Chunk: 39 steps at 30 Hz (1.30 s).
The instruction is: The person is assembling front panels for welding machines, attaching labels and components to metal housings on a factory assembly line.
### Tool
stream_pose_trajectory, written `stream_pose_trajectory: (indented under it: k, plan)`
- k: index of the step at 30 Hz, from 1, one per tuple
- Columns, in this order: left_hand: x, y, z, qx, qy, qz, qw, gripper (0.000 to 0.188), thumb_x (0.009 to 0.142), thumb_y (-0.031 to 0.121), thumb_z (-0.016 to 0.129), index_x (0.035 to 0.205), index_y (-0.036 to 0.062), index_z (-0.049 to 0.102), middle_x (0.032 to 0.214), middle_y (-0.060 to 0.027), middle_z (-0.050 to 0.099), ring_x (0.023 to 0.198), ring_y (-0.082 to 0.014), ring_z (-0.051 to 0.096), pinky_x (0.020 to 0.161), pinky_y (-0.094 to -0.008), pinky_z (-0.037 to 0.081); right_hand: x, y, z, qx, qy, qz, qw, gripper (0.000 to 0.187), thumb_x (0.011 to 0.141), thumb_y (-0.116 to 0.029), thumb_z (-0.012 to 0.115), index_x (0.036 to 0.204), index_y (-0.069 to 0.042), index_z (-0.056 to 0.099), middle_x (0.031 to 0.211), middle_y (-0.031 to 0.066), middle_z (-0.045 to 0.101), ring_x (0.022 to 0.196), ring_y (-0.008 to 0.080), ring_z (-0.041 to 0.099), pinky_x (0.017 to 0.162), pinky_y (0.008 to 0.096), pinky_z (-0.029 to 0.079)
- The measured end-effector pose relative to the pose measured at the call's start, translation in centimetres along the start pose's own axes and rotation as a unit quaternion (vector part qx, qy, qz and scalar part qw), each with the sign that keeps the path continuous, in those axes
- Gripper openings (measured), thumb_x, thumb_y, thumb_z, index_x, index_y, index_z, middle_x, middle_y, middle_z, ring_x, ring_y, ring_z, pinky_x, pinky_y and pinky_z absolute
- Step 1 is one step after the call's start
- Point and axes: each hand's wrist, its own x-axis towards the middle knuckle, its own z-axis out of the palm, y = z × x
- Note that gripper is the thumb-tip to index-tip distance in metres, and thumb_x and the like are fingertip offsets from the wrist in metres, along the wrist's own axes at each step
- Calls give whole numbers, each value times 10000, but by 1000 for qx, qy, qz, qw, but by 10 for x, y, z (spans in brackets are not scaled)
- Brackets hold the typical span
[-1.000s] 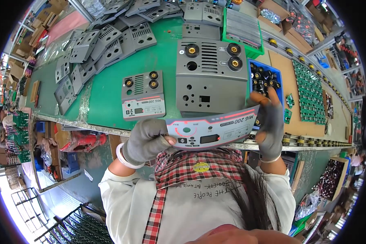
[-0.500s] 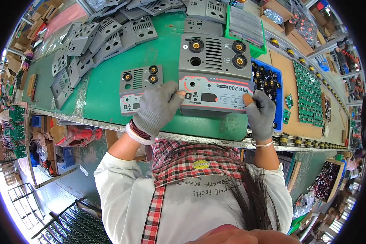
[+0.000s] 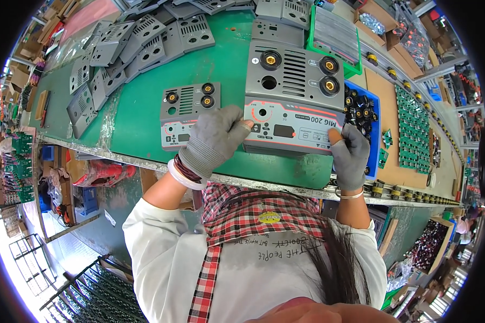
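Note:
In front of me on the green table lies a large grey metal front panel (image 3: 293,78), vented, with three black-and-brass sockets, one bare round hole and a printed label strip along its near side. My left hand (image 3: 213,137), in a grey glove with the thumb tip bare, is closed at its near left corner, thumb on the label's edge. At the near right corner my right hand (image 3: 351,156), gloved alike, has curled fingers and its thumb against the label. A smaller-looking panel (image 3: 186,102) with sockets and a similar label lies left, partly behind my left hand.
Bare grey panels (image 3: 145,40) are heaped at the far left. A green bin (image 3: 355,67) with flat labels and a blue bin (image 3: 374,102) of black sockets stand at the right. Beyond them, green circuit boards (image 3: 413,129) lie on brown board beside a roller track (image 3: 404,189).
The whole view has shifted slightly, so the panels and bins appear a little further right. Both hands keep about the same places on the large panel.

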Motion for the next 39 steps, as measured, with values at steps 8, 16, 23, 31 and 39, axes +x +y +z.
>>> stream_pose_trajectory:
  k: [8, 16, 23, 31, 39]
  plan:
    - [-1, 1, 0, 15, 9, 13, 1000, 242, 817, 241, 558, 740, 13, 529, 549, -138, 491, 505, -257, 490, 499, -352, 379, 0, -3, -1, 17, -5, 9, 1000, 286, 730, -68, 630, 615, -5, 376, 541, 42, 289, 504, 109, 260, 440, 262, 249]
    - [0, 3, 0, 19, 8, 1, 1000, 256, 801, 247, 565, 708, 14, 514, 548, -145, 480, 530, -284, 484, 514, -375, 371, -1, -1, 0, 19, -1, 15, 1000, 297, 732, -81, 638, 613, -6, 377, 532, 41, 293, 498, 107, 263, 440, 264, 251]
    - [0, 4, 1, 15, 21, 3, 1000, 264, 804, 249, 558, 704, 9, 514, 541, -149, 477, 524, -289, 486, 515, -380, 374, -1, 4, 0, 25, 2, 6, 1000, 289, 732, -82, 636, 615, -8, 383, 534, 43, 309, 500, 109, 270, 438, 264, 259]
    - [1, 0, 2, 53, 20, 6, 998, 262, 807, 250, 558, 752, -6, 538, 566, -154, 508, 536, -278, 525, 518, -361, 394, -1, 5, 2, 24, 2, 8, 1000, 272, 733, -86, 638, 618, -9, 404, 528, 43, 323, 491, 117, 283, 438, 265, 268]
    - [2, 4, 1, 43, 4, -12, 999, 250, 799, 237, 564, 792, -12, 558, 585, -147, 529, 542, -260, 534, 523, -350, 404, -1, 0, -1, 3, 1, 4, 1000, 292, 725, -105, 646, 605, -13, 397, 511, 63, 330, 470, 139, 293, 435, 279, 280]
